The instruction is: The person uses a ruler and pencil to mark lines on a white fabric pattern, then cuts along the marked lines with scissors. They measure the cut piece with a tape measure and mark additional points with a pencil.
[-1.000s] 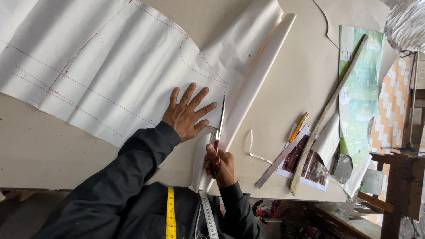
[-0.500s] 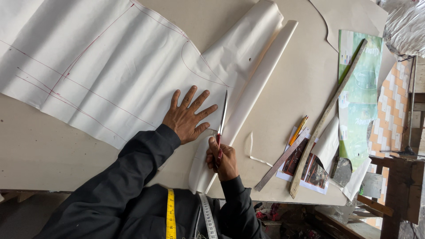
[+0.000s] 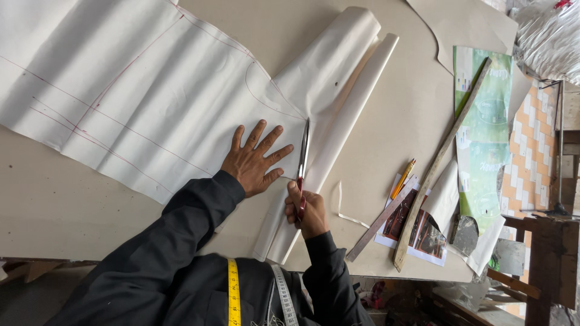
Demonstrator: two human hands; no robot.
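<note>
A large sheet of cream pattern paper (image 3: 145,102) marked with red lines lies across the work table (image 3: 399,108). My left hand (image 3: 254,160) presses flat on it with fingers spread. My right hand (image 3: 305,208) grips red-handled scissors (image 3: 302,160), whose blades point away from me along the paper's right edge, just right of my left hand. A long strip of the paper (image 3: 344,127) lies folded over to the right of the blades.
A yellow pencil (image 3: 403,178), a flat ruler (image 3: 380,223) and a long wooden stick (image 3: 438,169) lie at the right on printed papers (image 3: 483,139). A thin paper offcut (image 3: 347,211) curls near my right hand. A measuring tape (image 3: 232,293) hangs on my chest.
The scissors and my right hand have advanced a little farther up along the paper's edge. My left hand stays pressed flat in nearly the same place.
</note>
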